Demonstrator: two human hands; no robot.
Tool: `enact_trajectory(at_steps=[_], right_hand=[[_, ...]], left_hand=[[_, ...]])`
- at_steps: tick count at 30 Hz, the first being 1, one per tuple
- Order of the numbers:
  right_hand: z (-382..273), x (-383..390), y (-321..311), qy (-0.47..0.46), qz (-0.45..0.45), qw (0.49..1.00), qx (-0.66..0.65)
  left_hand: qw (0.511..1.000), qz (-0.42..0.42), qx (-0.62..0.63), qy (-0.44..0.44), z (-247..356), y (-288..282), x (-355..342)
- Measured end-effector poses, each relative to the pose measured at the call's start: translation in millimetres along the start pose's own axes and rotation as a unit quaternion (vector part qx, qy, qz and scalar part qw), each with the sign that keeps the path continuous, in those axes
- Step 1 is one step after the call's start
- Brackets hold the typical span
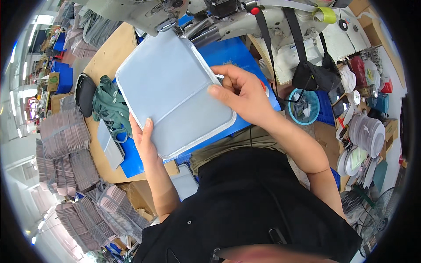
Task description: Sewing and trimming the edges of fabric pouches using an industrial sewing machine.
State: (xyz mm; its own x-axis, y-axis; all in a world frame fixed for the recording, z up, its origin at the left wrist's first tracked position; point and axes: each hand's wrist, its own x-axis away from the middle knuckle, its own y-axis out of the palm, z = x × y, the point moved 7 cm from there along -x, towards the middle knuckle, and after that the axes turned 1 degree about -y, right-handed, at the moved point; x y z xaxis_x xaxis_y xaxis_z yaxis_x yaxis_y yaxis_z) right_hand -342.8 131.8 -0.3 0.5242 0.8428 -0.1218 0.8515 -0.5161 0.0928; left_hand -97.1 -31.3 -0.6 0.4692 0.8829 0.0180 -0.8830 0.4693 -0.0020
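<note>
I hold a pale grey-blue flat fabric panel [162,76] with rounded corners, bound edges and a seam across it. My left hand [144,138] grips its lower left edge, thumb on the face. My right hand [241,94] grips the right edge, thumb on top and fingers curled. The panel's top reaches the sewing machine [239,24]; whether it sits under the foot I cannot tell. Below lies a blue board [226,55]. Left of it are green straps [105,103], a dark pouch [83,94] and another grey panel [109,144].
Bundled stacks of pieces [63,131] line the left side. Black straps with a bag [307,74] hang at the right, above a blue basket [303,108]. Reels [367,136] and a fan [379,219] are at the far right. A wooden tabletop [112,50] shows behind.
</note>
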Motion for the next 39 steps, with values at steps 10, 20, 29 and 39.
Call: enact_trajectory(at_steps=[10,20,29,39], right_hand=[[22,0,28,0.074,-0.014,0.922,-0.379],[29,-56,36,0.063,-0.018,0.912,-0.404],[-8,-51,-16,0.023,0.074,0.99,-0.114],[-287,-51,-301,-0.371,0.428,0.716,0.407]], left_hand=[[1.0,0.012,0.005,0.026,2,-10,-5],[0.998,0.017,-0.009,0.052,28,-1,-53],[0.998,-0.016,0.019,0.066,35,-5,-103],[0.996,-0.013,0.041,0.082,36,2,-110]])
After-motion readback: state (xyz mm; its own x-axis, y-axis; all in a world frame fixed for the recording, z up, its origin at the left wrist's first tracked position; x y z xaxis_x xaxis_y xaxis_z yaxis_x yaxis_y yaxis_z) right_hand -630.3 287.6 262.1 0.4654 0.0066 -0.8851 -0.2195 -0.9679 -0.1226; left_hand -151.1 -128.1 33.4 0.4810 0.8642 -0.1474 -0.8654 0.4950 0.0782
